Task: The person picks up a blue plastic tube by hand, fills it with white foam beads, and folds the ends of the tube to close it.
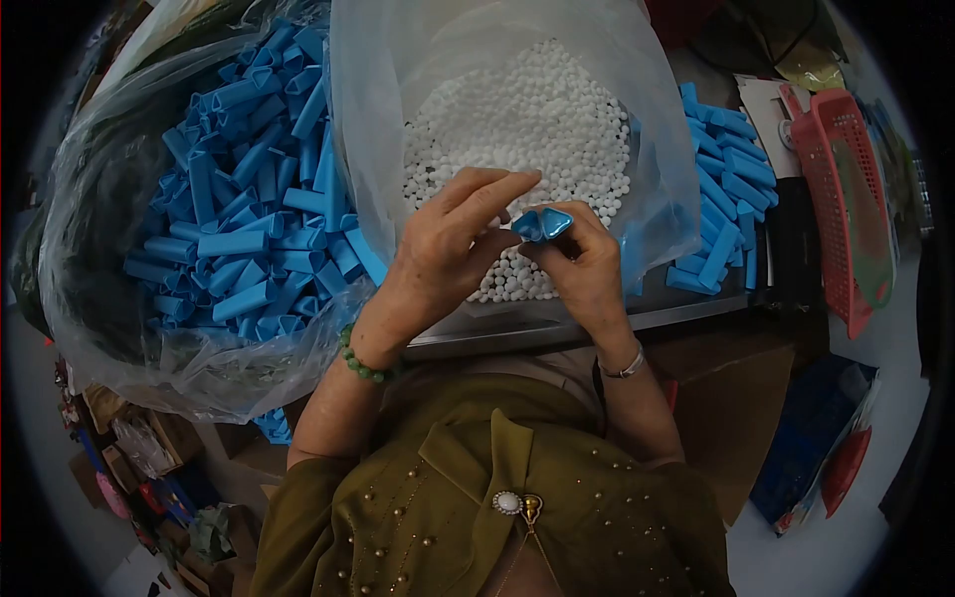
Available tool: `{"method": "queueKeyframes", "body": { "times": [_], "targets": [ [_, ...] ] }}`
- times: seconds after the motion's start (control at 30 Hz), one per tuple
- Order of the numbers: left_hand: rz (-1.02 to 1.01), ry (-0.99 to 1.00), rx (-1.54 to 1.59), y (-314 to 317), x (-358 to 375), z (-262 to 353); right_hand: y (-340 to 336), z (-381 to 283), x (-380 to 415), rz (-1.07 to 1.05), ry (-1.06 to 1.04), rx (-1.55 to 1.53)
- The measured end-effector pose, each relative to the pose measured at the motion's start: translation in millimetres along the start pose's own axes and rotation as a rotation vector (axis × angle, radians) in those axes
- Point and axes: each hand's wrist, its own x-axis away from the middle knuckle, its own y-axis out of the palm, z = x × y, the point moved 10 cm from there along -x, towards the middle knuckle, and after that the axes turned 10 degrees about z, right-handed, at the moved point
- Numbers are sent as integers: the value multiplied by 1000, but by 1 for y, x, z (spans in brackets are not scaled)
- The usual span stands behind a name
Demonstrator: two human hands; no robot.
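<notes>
Metal table (676, 311), pink basket (828, 179) at far right — blue tubes (555, 221) in right hand (587, 264), grip of left hand (443, 244) unclear

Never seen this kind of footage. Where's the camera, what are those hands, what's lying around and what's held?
There's no machine: one person works bare-handed, seen from a camera worn on their head, looking down. The right hand holds blue tubes, open ends toward the camera. The left hand is close beside them; whether it pinches anything is unclear. Ahead, white balls lie on clear plastic. More blue pieces fill a plastic bag on the left, with another blue pile on the right.
</notes>
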Motion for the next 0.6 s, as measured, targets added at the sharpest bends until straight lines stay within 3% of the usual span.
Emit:
{"method": "queueKeyframes", "body": {
  "times": [0.07, 0.2, 0.27, 0.3, 0.37, 0.4, 0.47, 0.6],
  "targets": [
    [9, -124, 21, -4, 0, -12, 1, -1, 1, -30, 5, -20],
    [-22, -38, 157, 7, 12, -22, 6, -7, 6, -63, 41, -123],
    [-43, -292, 477, 19, 28, -41, 13, -1, 10, -123, 166, -149],
    [-42, -291, 477, 18, 31, -38, 13, -4, 9, -124, 166, -148],
    [38, -601, 804, 22, 45, -52, 24, -5, 12, -262, 297, -439],
    [42, -603, 806, 22, 45, -51, 23, -4, 12, -265, 300, -436],
    [35, -515, 740, 19, 43, -44, 33, -2, 17, -316, 494, -855],
    [37, -504, 731, 19, 42, -40, 36, 0, 16, -322, 486, -903]
  ]
}}
